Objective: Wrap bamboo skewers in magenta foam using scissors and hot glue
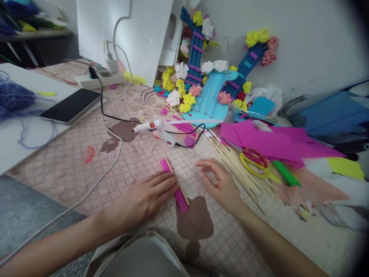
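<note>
A strip of magenta paper lies on the table in front of me, with a thin wooden stick along its right edge. My left hand rests flat across the middle of both, fingers stretched out, covering part of them. To the right, my right hand is held with thumb and fingers apart and nothing between them. Beyond the hands a white hot glue gun lies on its side, its red light on and a long glue stick in its back. Close to my right hand is a bundle of thin wooden sticks.
Scissors with red and yellow handles lie by magenta sheets. Blue guitar-shaped crafts with paper flowers lean at the back. A phone, blue yarn and a power strip are left. A white cable crosses the table.
</note>
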Available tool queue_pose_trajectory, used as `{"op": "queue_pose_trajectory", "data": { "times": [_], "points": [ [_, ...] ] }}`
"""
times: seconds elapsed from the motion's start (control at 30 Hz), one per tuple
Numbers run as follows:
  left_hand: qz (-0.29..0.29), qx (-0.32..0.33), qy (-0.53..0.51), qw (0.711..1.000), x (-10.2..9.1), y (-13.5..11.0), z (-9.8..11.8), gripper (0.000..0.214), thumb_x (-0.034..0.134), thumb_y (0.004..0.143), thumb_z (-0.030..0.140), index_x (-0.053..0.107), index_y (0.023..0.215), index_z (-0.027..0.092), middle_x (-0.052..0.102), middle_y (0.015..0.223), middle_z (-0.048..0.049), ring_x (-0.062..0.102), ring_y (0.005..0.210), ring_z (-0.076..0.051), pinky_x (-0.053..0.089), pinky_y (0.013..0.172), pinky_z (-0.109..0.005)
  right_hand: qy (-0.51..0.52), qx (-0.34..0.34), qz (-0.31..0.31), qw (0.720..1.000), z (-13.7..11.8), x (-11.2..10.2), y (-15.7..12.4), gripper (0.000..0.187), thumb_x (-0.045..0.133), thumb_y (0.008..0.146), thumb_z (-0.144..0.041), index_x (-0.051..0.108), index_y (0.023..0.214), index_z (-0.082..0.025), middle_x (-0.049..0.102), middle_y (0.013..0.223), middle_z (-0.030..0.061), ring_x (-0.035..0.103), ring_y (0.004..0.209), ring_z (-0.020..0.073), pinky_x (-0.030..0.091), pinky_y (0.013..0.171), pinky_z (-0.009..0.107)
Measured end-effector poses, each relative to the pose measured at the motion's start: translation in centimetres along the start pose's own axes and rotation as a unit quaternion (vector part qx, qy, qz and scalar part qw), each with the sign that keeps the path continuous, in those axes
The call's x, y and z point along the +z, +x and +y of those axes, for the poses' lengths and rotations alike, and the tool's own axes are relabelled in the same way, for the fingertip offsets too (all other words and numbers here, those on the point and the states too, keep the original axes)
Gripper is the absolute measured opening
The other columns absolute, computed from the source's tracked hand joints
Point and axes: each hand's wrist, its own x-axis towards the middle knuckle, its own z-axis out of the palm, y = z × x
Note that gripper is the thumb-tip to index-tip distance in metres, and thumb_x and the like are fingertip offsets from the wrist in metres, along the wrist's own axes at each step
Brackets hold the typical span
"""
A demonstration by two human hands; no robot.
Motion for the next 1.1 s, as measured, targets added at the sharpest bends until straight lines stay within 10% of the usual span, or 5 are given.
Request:
{"op": "queue_pose_trajectory", "data": {
  "times": [1.1],
  "points": [
    [0.029,-0.082,0.043,0.995,-0.2,0.0,-2.3,0.037,0.044,0.09,0.007,0.05,0.127,0.013,0.051,0.132,-0.0135,0.037,0.128,-0.028,0.037,0.104,-0.051,-0.136,-0.132,-0.151,0.97,-1.3,1.7,-1.7,0.033,0.049,0.092,-0.02,0.059,0.123,-0.022,0.052,0.109,0.0115,0.049,0.095,0.0229,0.05,0.082,0.042]
  ]
}}
